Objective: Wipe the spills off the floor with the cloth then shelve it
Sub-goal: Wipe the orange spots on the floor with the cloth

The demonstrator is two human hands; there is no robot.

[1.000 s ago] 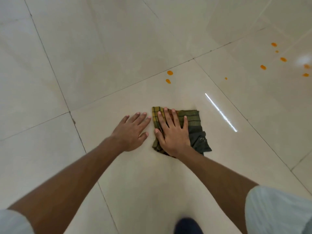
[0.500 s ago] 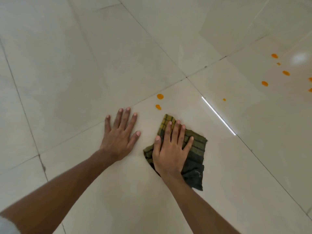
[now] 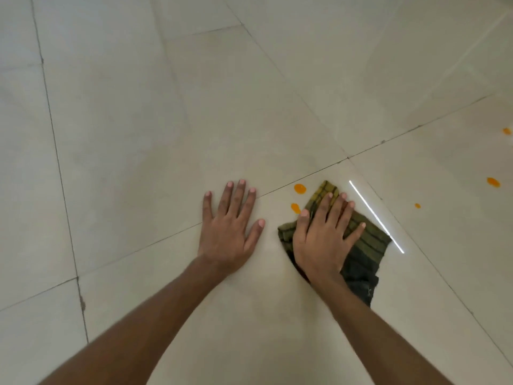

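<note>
A green and yellow checked cloth (image 3: 363, 251) lies flat on the pale tiled floor (image 3: 166, 120). My right hand (image 3: 323, 240) presses down on it with fingers spread, palm on the fabric. Two orange spill drops sit just beyond the cloth's far left corner: one (image 3: 299, 188) by the tile joint, one (image 3: 295, 207) almost touching the cloth and my thumb. My left hand (image 3: 230, 229) rests flat on the bare floor to the left, fingers apart, holding nothing. More orange drops (image 3: 493, 182) lie far right.
A small orange drop (image 3: 417, 205) sits right of the cloth, another (image 3: 507, 131) at the right edge. A bright streak of reflected light (image 3: 374, 215) crosses the tile beside the cloth. Dark grout lines (image 3: 63, 190) divide the floor.
My right hand has slid the cloth forward, toward the two orange drops, which now sit at its corner. My left hand has moved forward on the floor too. The view has shifted.
</note>
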